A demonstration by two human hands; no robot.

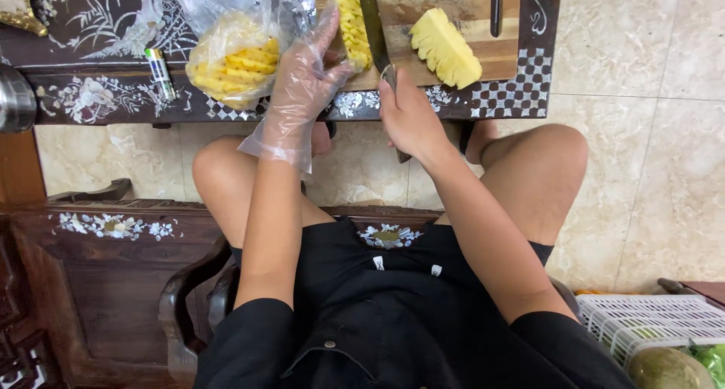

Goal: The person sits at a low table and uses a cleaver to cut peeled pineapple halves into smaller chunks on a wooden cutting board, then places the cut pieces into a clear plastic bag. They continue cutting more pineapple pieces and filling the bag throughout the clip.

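Note:
My left hand [302, 79], in a clear plastic glove, steadies a peeled pineapple piece [351, 23] on a wooden cutting board [453, 0]. My right hand [411, 117] grips the handle of a knife [372, 19] whose dark blade lies along that piece. A second pineapple chunk [445, 49] rests on the board to the right. A clear plastic bag [230, 53] with several cut pineapple pieces sits left of the gloved hand.
The board lies on a dark inlaid table [513, 94]. A small lighter [160, 72] lies left of the bag. A carved wooden chair [113, 283] is at left, a white plastic basket [649, 321] at bottom right, tiled floor beneath.

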